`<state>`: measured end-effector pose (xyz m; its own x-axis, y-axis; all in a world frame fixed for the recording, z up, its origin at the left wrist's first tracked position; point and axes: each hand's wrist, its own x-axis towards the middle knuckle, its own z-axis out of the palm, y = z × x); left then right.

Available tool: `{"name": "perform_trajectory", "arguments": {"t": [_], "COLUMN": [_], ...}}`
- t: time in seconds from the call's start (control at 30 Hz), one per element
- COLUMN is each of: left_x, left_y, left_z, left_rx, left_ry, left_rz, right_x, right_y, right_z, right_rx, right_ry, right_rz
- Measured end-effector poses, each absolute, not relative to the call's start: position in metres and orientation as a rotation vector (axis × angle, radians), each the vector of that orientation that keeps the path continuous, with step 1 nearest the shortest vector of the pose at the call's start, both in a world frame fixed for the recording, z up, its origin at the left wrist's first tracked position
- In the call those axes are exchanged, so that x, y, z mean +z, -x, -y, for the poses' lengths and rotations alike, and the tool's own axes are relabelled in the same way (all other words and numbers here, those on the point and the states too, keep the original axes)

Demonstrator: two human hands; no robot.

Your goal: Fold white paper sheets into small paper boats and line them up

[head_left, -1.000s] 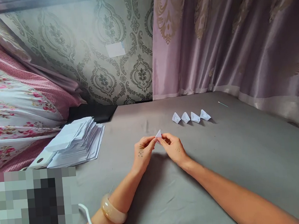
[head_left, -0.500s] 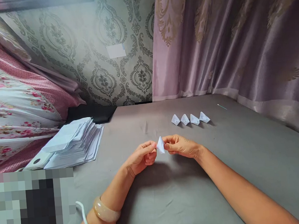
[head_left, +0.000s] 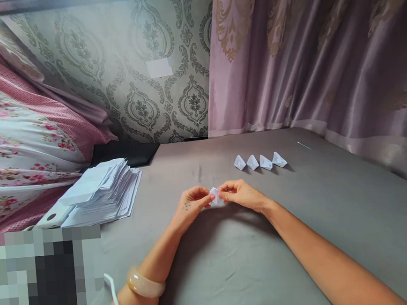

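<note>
A small folded white paper piece (head_left: 215, 195) is held between my two hands, just above the grey cloth surface (head_left: 212, 260). My left hand (head_left: 192, 203) pinches its left side between thumb and fingers. On the right side, my right hand (head_left: 242, 195) grips it the same way, thumb in front. The paper shows a pointed top and creased faces, and its edges are partly covered by my fingertips. Beyond my right hand stand several folded paper boats (head_left: 252, 162) in a row.
At the left lies a tall stack of white paper (head_left: 101, 193) beside a white object with a dark oval (head_left: 51, 218). Behind it is a flat black item (head_left: 129, 153). A thin stick (head_left: 304, 145) lies far right. Curtains (head_left: 264, 72) hang along the back right.
The folded paper has turned from a narrow upright triangle to a wider, more open face. My left hand has rotated, its back now showing, and both hands have shifted slightly.
</note>
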<state>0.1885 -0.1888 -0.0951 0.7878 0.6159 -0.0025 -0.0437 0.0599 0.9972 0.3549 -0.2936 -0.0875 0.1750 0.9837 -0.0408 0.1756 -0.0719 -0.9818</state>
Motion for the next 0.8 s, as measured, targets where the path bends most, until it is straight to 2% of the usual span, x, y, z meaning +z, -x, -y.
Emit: {"name": "perform_trajectory", "arguments": {"t": [0.23,0.67,0.8], "left_x": [-0.098,-0.092,-0.095], "left_y": [-0.193,-0.192,-0.192], "left_z": [0.19,0.198,0.193], "left_rx": [0.723,0.674,0.652], "left_ry": [-1.326,-1.407,-1.259], "left_rz": [-0.477,-0.538,-0.554], "right_x": [-0.095,-0.094,-0.09], "right_y": [-0.339,-0.329,-0.324], "right_z": [0.284,0.285,0.287], "right_rx": [0.759,0.763,0.863], "right_ry": [1.399,1.417,1.369], "right_rz": [1.012,1.057,0.92]}}
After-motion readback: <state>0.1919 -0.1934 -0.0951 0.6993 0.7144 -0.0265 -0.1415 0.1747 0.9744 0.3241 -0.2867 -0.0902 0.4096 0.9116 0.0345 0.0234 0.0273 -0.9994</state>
